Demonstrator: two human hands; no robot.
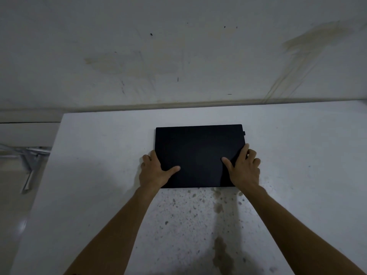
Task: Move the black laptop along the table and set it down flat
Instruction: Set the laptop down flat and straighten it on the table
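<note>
Right now, from the head camera, I see the black laptop (198, 155) lying closed on the white table (99, 155), its lid facing up and its long edges running roughly parallel to the table's far edge. It sits towards the far side of the tabletop, near the wall (178, 56) but not touching it; a strip of bare table shows between the laptop's back edge and the wall. A small dark tab sticks out from its right side near the far corner.

Both hands are on the laptop's near corners. The left hand (154, 172) wraps the left edge: the thumb lies flat on the lid, pointing inward, while the fingers curl down over the side. The right hand (245, 169) mirrors it on the right edge, thumb spread across the lid and the fingers bent around the side, the index finger reaching up along the edge. So each hand pinches the laptop between thumb on top and fingers at the side. I cannot tell whether the fingertips go underneath, or whether the laptop is resting fully on the table or raised a little off it.

The tabletop nearest me is speckled with dark spots and a brownish stain (222, 253). The wall carries yellowish streaks. Off the table's left edge, a grey metal frame (29, 165) shows lower down, blurred.
</note>
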